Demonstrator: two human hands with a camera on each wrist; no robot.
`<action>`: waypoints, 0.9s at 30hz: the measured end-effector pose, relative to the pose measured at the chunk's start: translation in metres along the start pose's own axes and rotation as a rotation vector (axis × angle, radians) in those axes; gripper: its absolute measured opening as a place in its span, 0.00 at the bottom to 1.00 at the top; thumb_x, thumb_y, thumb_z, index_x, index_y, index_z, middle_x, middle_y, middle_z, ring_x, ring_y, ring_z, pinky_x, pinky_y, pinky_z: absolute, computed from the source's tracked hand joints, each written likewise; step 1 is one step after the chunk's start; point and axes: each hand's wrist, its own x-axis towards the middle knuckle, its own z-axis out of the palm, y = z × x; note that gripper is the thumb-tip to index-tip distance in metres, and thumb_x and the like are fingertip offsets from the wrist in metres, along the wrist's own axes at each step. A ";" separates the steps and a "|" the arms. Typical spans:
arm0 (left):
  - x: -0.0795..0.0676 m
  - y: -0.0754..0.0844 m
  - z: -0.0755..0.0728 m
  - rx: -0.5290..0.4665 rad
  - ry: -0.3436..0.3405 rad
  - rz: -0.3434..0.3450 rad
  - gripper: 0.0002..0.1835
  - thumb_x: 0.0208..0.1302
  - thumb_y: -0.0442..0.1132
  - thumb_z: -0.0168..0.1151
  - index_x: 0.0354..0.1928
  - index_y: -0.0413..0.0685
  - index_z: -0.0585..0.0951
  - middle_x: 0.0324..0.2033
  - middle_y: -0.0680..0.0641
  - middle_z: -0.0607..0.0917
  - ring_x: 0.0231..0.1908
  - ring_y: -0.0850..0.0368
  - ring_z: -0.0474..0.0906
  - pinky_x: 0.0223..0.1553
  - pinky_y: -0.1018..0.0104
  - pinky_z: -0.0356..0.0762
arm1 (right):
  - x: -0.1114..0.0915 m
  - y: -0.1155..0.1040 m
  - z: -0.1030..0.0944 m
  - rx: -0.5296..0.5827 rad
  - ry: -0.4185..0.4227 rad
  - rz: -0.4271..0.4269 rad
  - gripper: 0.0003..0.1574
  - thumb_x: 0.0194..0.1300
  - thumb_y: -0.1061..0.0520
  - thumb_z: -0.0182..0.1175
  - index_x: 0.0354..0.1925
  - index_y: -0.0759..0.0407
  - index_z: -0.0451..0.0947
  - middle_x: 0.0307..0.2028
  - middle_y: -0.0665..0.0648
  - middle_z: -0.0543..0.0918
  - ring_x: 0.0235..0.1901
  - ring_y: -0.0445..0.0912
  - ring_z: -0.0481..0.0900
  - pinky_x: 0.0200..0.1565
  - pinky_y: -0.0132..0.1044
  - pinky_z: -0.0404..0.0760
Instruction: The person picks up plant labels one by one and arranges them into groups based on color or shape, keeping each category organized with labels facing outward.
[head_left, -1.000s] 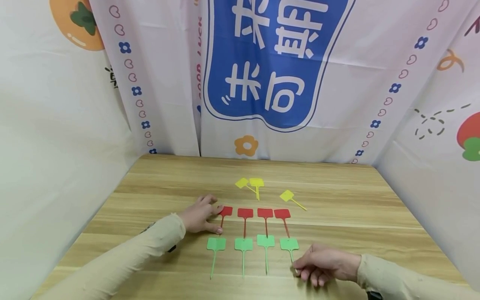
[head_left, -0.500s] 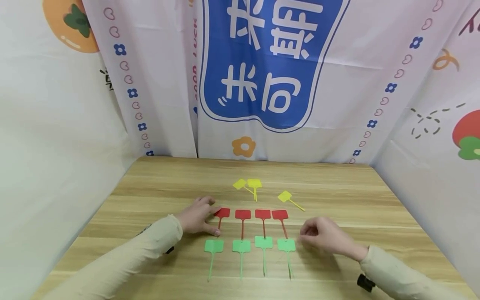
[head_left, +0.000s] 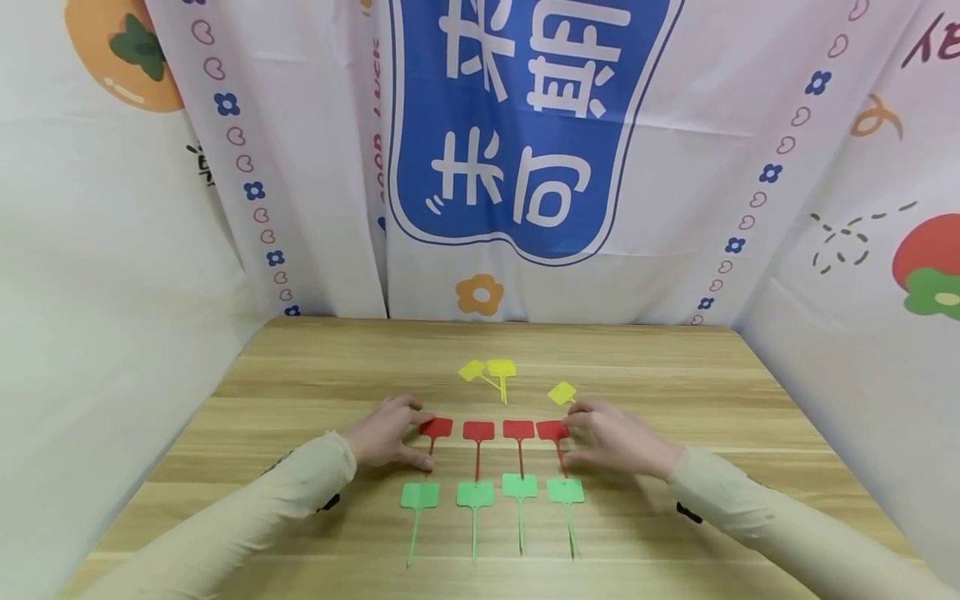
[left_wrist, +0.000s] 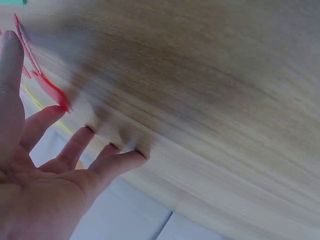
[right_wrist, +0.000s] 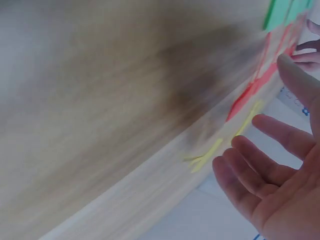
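Several red plant labels stand in a row across the table, heads toward the back. My left hand, fingers spread, touches the head of the leftmost red label with its index fingertip, as the left wrist view shows; the thumb lies by the stem. At the row's other end, my right hand has its fingers loosely bent at the edge of the rightmost red label. In the right wrist view, nothing is gripped between the right fingers and thumb. Nearer me lies a row of several green labels, one at the right.
Behind the red row lie two overlapping yellow labels and a separate yellow label, its stem mostly behind the right hand. The wooden table meets a printed cloth at the back, with more cloth on both sides.
My right hand has let go of the rightmost green label's stem, lifted, and moved away from me and left to the rightmost red label. The left hand stays at the leftmost red label.
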 end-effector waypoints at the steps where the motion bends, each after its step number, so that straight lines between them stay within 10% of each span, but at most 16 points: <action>1: 0.001 0.000 0.000 -0.001 0.001 0.000 0.43 0.49 0.59 0.76 0.63 0.39 0.77 0.63 0.34 0.70 0.62 0.34 0.63 0.59 0.42 0.65 | 0.002 0.002 0.002 -0.004 -0.001 -0.010 0.31 0.55 0.40 0.73 0.49 0.58 0.85 0.46 0.54 0.80 0.45 0.47 0.77 0.46 0.45 0.79; 27: 0.011 0.001 -0.006 -0.028 0.026 -0.033 0.36 0.63 0.56 0.66 0.63 0.34 0.75 0.62 0.34 0.73 0.63 0.37 0.66 0.62 0.43 0.63 | 0.013 0.012 0.010 0.071 -0.114 0.081 0.44 0.49 0.33 0.73 0.53 0.64 0.83 0.52 0.58 0.77 0.44 0.45 0.73 0.40 0.41 0.77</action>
